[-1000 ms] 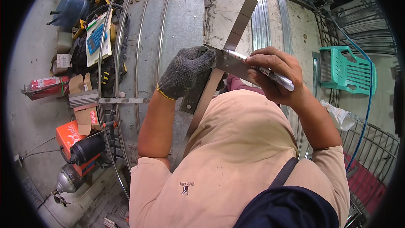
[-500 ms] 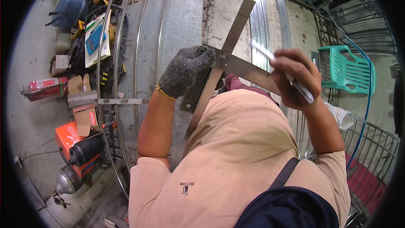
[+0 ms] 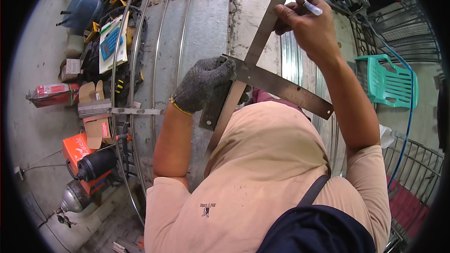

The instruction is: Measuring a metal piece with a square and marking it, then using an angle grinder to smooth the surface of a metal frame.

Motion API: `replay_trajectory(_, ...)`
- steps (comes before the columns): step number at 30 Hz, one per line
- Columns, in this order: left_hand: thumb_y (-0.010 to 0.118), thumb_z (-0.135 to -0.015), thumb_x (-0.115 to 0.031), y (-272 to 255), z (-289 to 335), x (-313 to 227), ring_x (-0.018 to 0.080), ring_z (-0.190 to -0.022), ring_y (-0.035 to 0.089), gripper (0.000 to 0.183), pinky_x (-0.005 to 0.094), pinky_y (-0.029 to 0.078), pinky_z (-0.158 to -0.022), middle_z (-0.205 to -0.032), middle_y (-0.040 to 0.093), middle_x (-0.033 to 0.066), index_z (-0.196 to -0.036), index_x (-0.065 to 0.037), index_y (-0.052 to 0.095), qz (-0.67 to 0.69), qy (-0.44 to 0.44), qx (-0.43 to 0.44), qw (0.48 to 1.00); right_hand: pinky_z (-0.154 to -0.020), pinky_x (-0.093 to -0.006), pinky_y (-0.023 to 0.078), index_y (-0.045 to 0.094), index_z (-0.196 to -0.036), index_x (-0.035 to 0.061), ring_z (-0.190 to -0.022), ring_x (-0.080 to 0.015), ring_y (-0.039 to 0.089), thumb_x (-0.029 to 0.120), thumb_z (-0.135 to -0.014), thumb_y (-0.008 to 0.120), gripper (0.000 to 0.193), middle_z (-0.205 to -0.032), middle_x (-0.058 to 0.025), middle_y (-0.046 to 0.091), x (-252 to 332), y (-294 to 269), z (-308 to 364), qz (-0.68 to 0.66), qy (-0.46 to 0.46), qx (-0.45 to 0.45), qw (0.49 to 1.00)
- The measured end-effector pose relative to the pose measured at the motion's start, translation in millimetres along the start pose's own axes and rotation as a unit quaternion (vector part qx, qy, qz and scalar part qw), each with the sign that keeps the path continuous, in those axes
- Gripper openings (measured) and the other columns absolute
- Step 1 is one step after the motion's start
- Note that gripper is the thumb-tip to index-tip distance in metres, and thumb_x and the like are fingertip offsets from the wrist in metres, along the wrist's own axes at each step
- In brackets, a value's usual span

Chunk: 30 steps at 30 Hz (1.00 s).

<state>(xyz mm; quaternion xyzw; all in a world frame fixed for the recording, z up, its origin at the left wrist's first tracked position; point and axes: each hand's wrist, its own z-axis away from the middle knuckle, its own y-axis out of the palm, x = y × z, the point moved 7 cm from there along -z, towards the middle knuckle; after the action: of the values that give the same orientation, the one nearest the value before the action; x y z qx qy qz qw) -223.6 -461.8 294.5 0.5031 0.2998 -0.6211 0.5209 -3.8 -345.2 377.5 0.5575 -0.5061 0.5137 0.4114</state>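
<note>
My left hand [image 3: 201, 84], in a dark grey knit glove, is closed round the corner of a metal square. Its dark stock [image 3: 213, 112] shows under the glove, and its long blade [image 3: 300, 95], holed at the tip, runs to the lower right. Crossing beneath the blade is a brownish metal bar [image 3: 264, 33], tilted up to the right; its lower part reaches my shirt. My bare right hand [image 3: 307, 23] is at the bar's far end, thumb against its edge. A white pen [image 3: 313, 8] is held among its fingers.
Long shiny rods [image 3: 180, 33] lie over a grey metal sheet [image 3: 206, 28] on the left. Farther left are a blue calculator [image 3: 111, 42], cardboard boxes and a fire extinguisher [image 3: 51, 91]. A green plastic stool [image 3: 386, 82] and a blue hose [image 3: 411, 98] are at right.
My right hand has moved up and away from the blade, with the pen, to the bar's far end. The blade's tip has come into sight. My left hand keeps its grip, slightly lower.
</note>
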Motion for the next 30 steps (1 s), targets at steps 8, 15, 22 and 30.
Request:
replay_trajectory(8, 0.059, -0.11, -0.038, -2, 10, 1, 0.0081, -0.078, 0.053, 0.038, 0.0277, 0.047, -0.07, -0.086, 0.062, -0.0012, -0.098, -0.004, 0.069, -0.056, 0.027, -0.004, 0.998, -0.061, -0.0343, 0.066, 0.051, -0.098, 0.0069, -0.075, -0.0191, 0.074, -0.001, -0.095, 0.078, 0.028, -0.085, -0.0048, 0.065, 0, -6, -12, -0.016, 0.006, 0.008, 1.0)
replay_trajectory(15, 0.06, -0.109, -0.041, -6, 9, 9, 0.0056, -0.073, 0.05, 0.039, 0.0245, 0.042, -0.066, -0.082, 0.061, -0.004, -0.099, -0.005, 0.07, -0.085, -0.009, -0.015, 0.996, -0.064, -0.0372, 0.068, 0.052, -0.099, 0.0062, -0.076, -0.0207, 0.075, -0.001, -0.094, 0.078, 0.027, -0.086, -0.0055, 0.065, -1, -8, -18, -0.023, -0.007, 0.001, 1.0)
replay_trajectory(22, 0.06, -0.109, -0.04, -8, 4, 10, 0.0057, -0.074, 0.051, 0.039, 0.0252, 0.043, -0.066, -0.083, 0.063, -0.0025, -0.101, -0.003, 0.071, -0.108, -0.004, -0.018, 0.994, -0.063, -0.0364, 0.067, 0.052, -0.097, 0.0068, -0.075, -0.021, 0.075, 0.001, -0.096, 0.077, 0.026, -0.085, -0.0077, 0.068, -4, -8, -17, -0.012, 0.009, 0.011, 1.0)
replay_trajectory(30, 0.061, -0.108, -0.039, -6, 2, 5, 0.0059, -0.073, 0.051, 0.04, 0.025, 0.043, -0.065, -0.083, 0.064, -0.0017, -0.101, -0.002, 0.072, -0.137, 0.058, -0.011, 0.989, -0.063, -0.0368, 0.067, 0.052, -0.096, 0.0076, -0.075, -0.021, 0.075, 0.001, -0.097, 0.076, 0.025, -0.085, -0.0086, 0.069, -5, -9, -17, -0.018, 0.018, 0.022, 0.999)
